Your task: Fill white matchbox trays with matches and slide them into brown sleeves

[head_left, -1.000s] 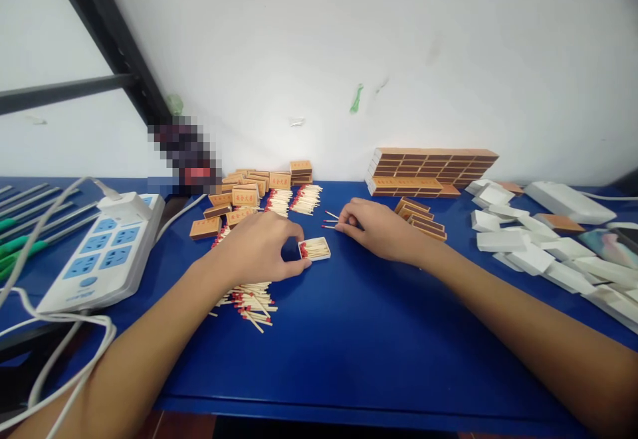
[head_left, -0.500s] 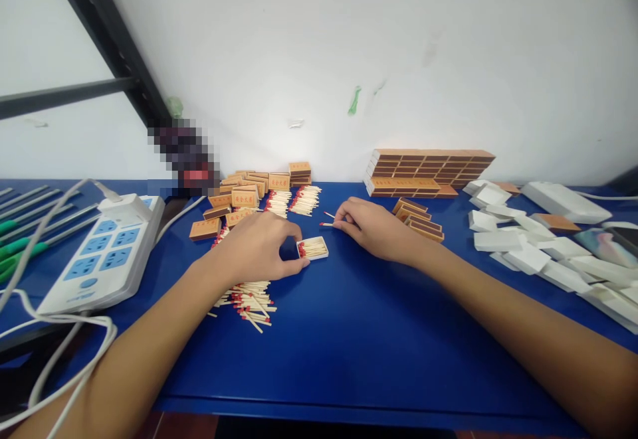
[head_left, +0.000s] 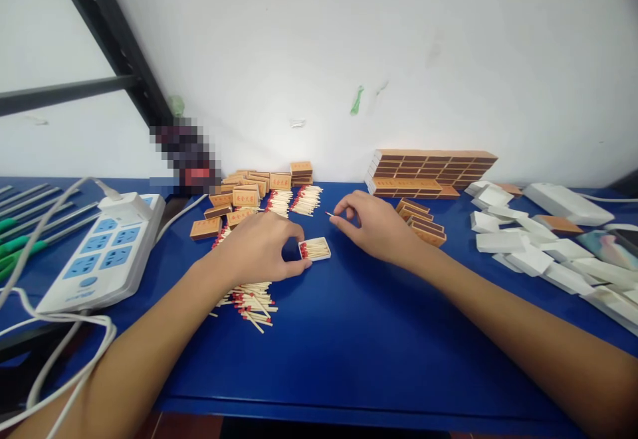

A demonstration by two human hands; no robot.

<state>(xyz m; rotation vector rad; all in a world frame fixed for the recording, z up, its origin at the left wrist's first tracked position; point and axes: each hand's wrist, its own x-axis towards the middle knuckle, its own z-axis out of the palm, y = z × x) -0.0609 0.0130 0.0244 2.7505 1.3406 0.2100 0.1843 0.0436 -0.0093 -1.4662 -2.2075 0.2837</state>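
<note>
A small white matchbox tray (head_left: 321, 259) lies on the blue table, filled with matches (head_left: 316, 248) whose red heads point left. My left hand (head_left: 262, 246) grips the tray's left end between thumb and forefinger. To the upper right of the tray, my right hand (head_left: 369, 223) pinches a match (head_left: 329, 214), its tip sticking out to the left. A heap of loose matches (head_left: 252, 299) spreads beneath and beside my left hand, which partly hides it. Two neater bundles of matches (head_left: 305, 200) lie behind the tray.
Orange matchboxes (head_left: 245, 195) are piled at the back left, with more stacked (head_left: 433, 168) against the wall. Several matchbox covers (head_left: 421, 220) stand beside my right wrist. White trays (head_left: 528, 253) are heaped at right. A power strip (head_left: 107, 246) with cables and green-handled tools (head_left: 30, 253) lie left.
My right hand has shifted slightly up, away from the tray. Two matches showed at its fingertips before; now only one shows. My left hand stays on the tray.
</note>
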